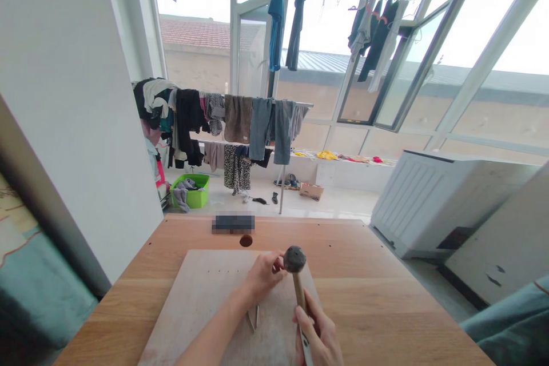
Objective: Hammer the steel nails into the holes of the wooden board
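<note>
My right hand [319, 329] is wrapped round the wooden handle of a hammer [294, 259], its dark rounded head pointing up and away from me. My left hand [265, 273] is over the far right part of a pale wooden board [197, 309], thumb and fingers pinched together right beside the hammer head. Whatever is between those fingertips is hidden. Below the left wrist, a few thin nail-like pieces [254, 320] lie on the board, partly covered by my forearm. A row of several small dark dots [219, 271] marks the board's far left part.
The board lies on a wooden table [364, 309] with a round hole [246, 240] near its far edge. A blurred-out dark object [233, 223] sits beside that hole. Beyond stand a laundry rack [274, 126], a green basket [199, 197] and a white ribbed cabinet-like unit [412, 200].
</note>
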